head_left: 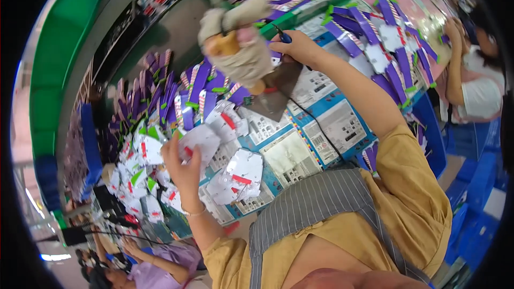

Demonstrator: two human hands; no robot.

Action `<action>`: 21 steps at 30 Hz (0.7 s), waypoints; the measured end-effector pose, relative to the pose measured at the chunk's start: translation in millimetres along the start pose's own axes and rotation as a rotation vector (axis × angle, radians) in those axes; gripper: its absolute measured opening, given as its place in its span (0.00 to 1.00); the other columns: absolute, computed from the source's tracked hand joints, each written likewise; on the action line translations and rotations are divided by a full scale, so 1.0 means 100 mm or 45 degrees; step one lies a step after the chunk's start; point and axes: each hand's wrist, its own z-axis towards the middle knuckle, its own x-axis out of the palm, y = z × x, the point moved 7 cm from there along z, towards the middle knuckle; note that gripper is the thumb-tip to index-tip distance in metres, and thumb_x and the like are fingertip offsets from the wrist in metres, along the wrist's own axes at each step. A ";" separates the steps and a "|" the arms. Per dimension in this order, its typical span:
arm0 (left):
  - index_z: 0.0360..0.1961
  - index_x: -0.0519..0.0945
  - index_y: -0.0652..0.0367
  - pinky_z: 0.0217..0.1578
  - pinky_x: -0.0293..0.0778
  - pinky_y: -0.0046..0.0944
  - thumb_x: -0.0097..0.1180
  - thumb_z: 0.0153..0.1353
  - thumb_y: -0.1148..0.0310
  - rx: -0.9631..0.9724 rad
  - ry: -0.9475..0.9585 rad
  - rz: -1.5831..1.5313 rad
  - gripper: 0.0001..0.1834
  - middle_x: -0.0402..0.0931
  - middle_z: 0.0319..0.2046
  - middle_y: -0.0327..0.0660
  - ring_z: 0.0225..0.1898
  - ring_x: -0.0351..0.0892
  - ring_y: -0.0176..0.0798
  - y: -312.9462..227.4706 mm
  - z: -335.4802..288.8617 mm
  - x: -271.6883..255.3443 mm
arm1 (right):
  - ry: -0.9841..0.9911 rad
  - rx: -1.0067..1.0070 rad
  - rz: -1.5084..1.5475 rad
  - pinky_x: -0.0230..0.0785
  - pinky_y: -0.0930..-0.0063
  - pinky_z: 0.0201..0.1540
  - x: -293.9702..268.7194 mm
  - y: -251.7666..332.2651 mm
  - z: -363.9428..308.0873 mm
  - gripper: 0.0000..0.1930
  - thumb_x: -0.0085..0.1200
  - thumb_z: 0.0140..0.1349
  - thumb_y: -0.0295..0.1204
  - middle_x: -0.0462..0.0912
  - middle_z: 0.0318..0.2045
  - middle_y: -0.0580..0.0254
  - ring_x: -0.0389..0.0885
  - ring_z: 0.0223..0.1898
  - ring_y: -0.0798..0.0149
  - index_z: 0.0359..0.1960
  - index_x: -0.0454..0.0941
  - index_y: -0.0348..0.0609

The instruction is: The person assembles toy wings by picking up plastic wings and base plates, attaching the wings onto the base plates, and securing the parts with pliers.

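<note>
My left hand (184,168), fingers bent, grips a white plastic shell (201,140) at its edge, above a pile of similar shells. A red strip shows by the fingertips. My right hand (300,48) is closed round a slim dark blue tool handle (284,36) at the far side of the table; its working end I cannot make out. Close to the right hand stands a blurred beige cloth-wrapped object (235,48) with tape on it, above a dark brown plate (273,99). More white shells with red strips (241,174) lie nearer my body.
Printed sheets (332,128) cover the table, and a black cord (316,119) crosses them. Purple parts with striped and green ends (201,88) lie left and right. A green crate (300,13) stands at the back. Co-workers sit at right (471,75) and lower left (166,262).
</note>
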 end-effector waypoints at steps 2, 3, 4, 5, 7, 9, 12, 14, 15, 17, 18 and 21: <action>0.53 0.72 0.58 0.28 0.69 0.30 0.63 0.44 0.77 0.056 -0.098 -0.094 0.30 0.67 0.38 0.42 0.40 0.70 0.39 -0.09 -0.04 -0.12 | 0.024 0.097 0.231 0.62 0.82 0.25 -0.11 -0.03 -0.15 0.15 0.58 0.55 0.39 0.74 0.21 0.70 0.71 0.21 0.76 0.37 0.75 0.41; 0.53 0.72 0.58 0.25 0.68 0.28 0.63 0.44 0.78 -0.050 -0.101 -0.203 0.30 0.67 0.39 0.41 0.39 0.70 0.37 -0.15 -0.08 -0.13 | 0.024 0.145 0.301 0.61 0.81 0.25 -0.16 -0.09 -0.21 0.15 0.57 0.56 0.40 0.73 0.21 0.70 0.71 0.20 0.76 0.36 0.74 0.43; 0.53 0.72 0.57 0.20 0.65 0.24 0.63 0.45 0.78 0.042 -0.038 -0.204 0.30 0.66 0.40 0.40 0.40 0.70 0.34 -0.21 -0.13 -0.09 | 0.016 0.167 0.331 0.60 0.81 0.25 -0.21 -0.14 -0.26 0.14 0.57 0.56 0.41 0.73 0.21 0.70 0.70 0.20 0.76 0.36 0.74 0.44; 0.53 0.72 0.58 0.28 0.70 0.29 0.62 0.45 0.78 0.067 0.093 -0.219 0.29 0.68 0.40 0.41 0.42 0.71 0.38 -0.34 -0.21 0.01 | 0.010 0.189 0.359 0.60 0.81 0.25 -0.25 -0.17 -0.31 0.14 0.56 0.57 0.41 0.73 0.21 0.71 0.70 0.20 0.76 0.36 0.74 0.45; 0.50 0.74 0.59 0.46 0.67 0.39 0.64 0.44 0.76 0.299 0.289 -0.321 0.28 0.72 0.42 0.46 0.44 0.71 0.46 -0.67 -0.38 0.27 | -0.003 0.164 0.395 0.61 0.82 0.25 -0.28 -0.15 -0.39 0.13 0.56 0.57 0.41 0.74 0.22 0.71 0.71 0.21 0.77 0.36 0.74 0.46; 0.49 0.75 0.61 0.46 0.69 0.39 0.66 0.42 0.74 0.250 0.508 -0.466 0.28 0.71 0.43 0.47 0.46 0.71 0.47 -0.97 -0.56 0.57 | -0.046 0.175 0.495 0.66 0.79 0.25 -0.36 -0.25 -0.41 0.13 0.56 0.57 0.38 0.74 0.25 0.68 0.72 0.21 0.75 0.37 0.74 0.43; 0.49 0.75 0.60 0.46 0.69 0.40 0.67 0.44 0.72 0.344 0.625 -0.591 0.27 0.70 0.44 0.48 0.46 0.71 0.48 -1.30 -0.73 0.87 | -0.031 0.128 0.611 0.67 0.79 0.27 -0.37 -0.30 -0.45 0.13 0.55 0.59 0.35 0.73 0.27 0.68 0.73 0.24 0.74 0.41 0.72 0.42; 0.50 0.74 0.58 0.49 0.68 0.41 0.66 0.42 0.74 0.353 0.660 -0.616 0.29 0.69 0.49 0.49 0.49 0.70 0.50 -1.34 -0.82 1.00 | 0.014 0.086 0.698 0.68 0.78 0.29 -0.34 -0.26 -0.51 0.13 0.54 0.60 0.33 0.73 0.28 0.68 0.73 0.26 0.74 0.43 0.71 0.41; 0.50 0.74 0.58 0.50 0.67 0.43 0.67 0.43 0.73 0.442 0.600 -0.469 0.29 0.68 0.51 0.49 0.51 0.69 0.51 -1.39 -0.84 1.02 | 0.042 0.050 0.790 0.69 0.78 0.31 -0.34 -0.24 -0.55 0.14 0.54 0.60 0.31 0.73 0.29 0.67 0.73 0.27 0.73 0.46 0.69 0.41; 0.51 0.74 0.57 0.54 0.64 0.46 0.67 0.44 0.70 0.503 0.558 -0.311 0.28 0.64 0.56 0.51 0.55 0.65 0.54 -1.41 -0.88 1.06 | 0.015 0.049 0.903 0.70 0.75 0.35 -0.37 -0.29 -0.59 0.17 0.54 0.59 0.27 0.73 0.29 0.66 0.74 0.30 0.71 0.49 0.67 0.40; 0.51 0.74 0.57 0.54 0.64 0.46 0.67 0.44 0.70 0.500 0.554 -0.313 0.28 0.64 0.56 0.51 0.55 0.65 0.54 -1.41 -0.88 1.06 | 0.029 0.002 0.962 0.71 0.74 0.36 -0.40 -0.29 -0.61 0.17 0.54 0.59 0.26 0.73 0.30 0.65 0.74 0.30 0.71 0.50 0.66 0.40; 0.49 0.75 0.57 0.54 0.65 0.47 0.65 0.47 0.68 0.603 0.529 -0.302 0.25 0.62 0.57 0.53 0.56 0.64 0.56 -1.44 -0.89 1.04 | 0.113 -0.143 1.088 0.72 0.73 0.40 -0.45 -0.26 -0.65 0.13 0.52 0.59 0.23 0.75 0.35 0.62 0.76 0.35 0.67 0.46 0.68 0.41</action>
